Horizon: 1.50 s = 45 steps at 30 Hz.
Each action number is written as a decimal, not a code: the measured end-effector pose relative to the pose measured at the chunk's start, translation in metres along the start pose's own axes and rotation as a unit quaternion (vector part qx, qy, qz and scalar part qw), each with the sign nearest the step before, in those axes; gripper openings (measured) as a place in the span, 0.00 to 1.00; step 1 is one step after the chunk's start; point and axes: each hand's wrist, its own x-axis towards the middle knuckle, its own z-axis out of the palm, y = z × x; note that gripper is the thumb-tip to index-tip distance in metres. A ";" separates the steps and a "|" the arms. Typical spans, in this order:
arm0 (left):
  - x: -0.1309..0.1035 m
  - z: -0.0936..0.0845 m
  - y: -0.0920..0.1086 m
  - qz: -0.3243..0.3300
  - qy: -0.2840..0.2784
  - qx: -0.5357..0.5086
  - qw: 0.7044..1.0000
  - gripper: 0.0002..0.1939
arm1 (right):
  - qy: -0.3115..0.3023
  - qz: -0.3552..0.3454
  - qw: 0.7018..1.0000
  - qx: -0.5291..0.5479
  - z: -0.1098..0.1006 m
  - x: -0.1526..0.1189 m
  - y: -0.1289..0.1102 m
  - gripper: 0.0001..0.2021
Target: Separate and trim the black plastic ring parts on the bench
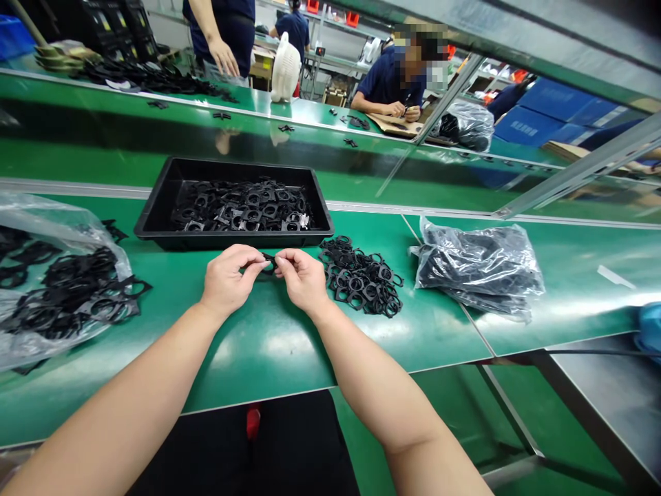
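My left hand (231, 275) and my right hand (303, 275) are pinched together in front of the black tray, just above the green table. Between their fingertips they hold a small black ring-shaped part (269, 264), mostly hidden by the fingers. Behind them, the black tray (232, 239) holds many black parts with round holes (253, 200). To the right of my right hand lies a loose pile of black rings (361, 275). On the left, an open clear plastic bag (72, 224) spills flat black parts with round openings (103, 303).
A sealed clear bag of black parts (478, 265) lies at the right on the green table (248, 351). Behind the tray runs a green conveyor belt (361, 158) with a few small black pieces. Co-workers sit or stand beyond it. A metal post (573, 169) slants down at the right.
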 end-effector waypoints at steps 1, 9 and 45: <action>0.000 0.000 0.000 -0.002 -0.002 0.001 1.000 0.05 | 0.000 -0.004 1.000 -0.007 0.000 0.000 0.000 0.08; -0.002 0.005 0.000 -0.077 0.029 -0.060 0.995 0.05 | -0.007 -0.027 0.999 -0.021 -0.001 0.000 -0.004 0.08; 0.001 0.010 0.000 -0.348 -0.010 -0.350 0.870 0.16 | -0.033 0.001 0.999 0.018 0.002 -0.001 -0.004 0.08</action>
